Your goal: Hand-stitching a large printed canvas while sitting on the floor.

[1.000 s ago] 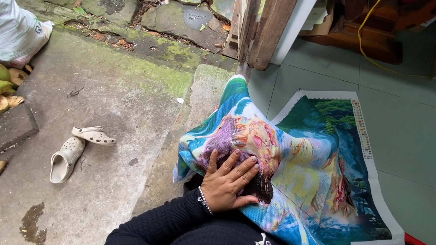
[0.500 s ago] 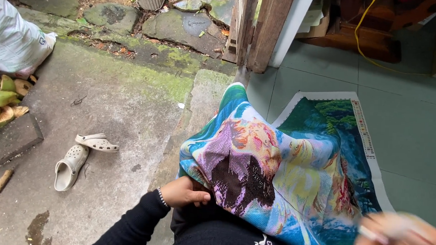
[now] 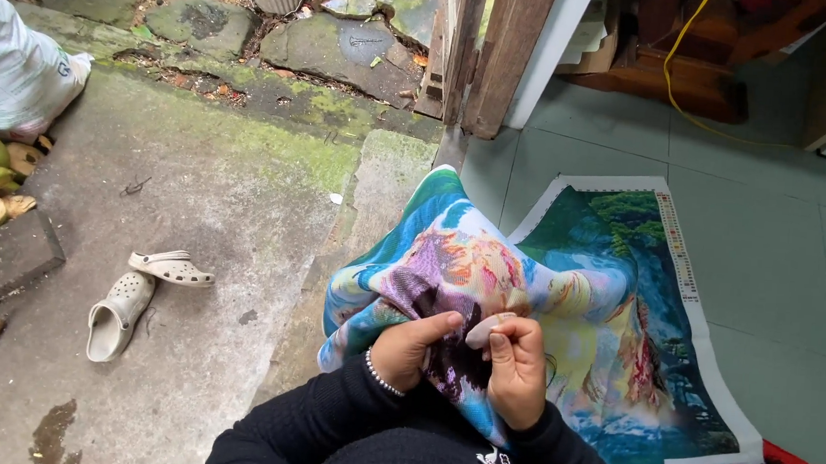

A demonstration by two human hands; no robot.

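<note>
Cross-stitch canvas (image 3: pixel 560 296), printed in blue, green and violet, lies draped over the person's lap and spreads onto the green tiled floor (image 3: pixel 770 251). Left hand (image 3: pixel 411 350), which half a second ago gripped the cloth's lower edge, now rests on the dark worked patch with fingers curled around the fabric. Right hand (image 3: pixel 517 369), earlier blurred at the frame's corner, has come in beside it, fingertips pinched narrowly on the cloth; whether they hold a needle cannot be told. Both hands thus meet at one stitching spot. A colour-key strip (image 3: pixel 680 251) runs along the canvas's white border. Pale clogs (image 3: pixel 141 298) lie on the concrete; a white sack (image 3: pixel 12 70) sits upper left.
</note>
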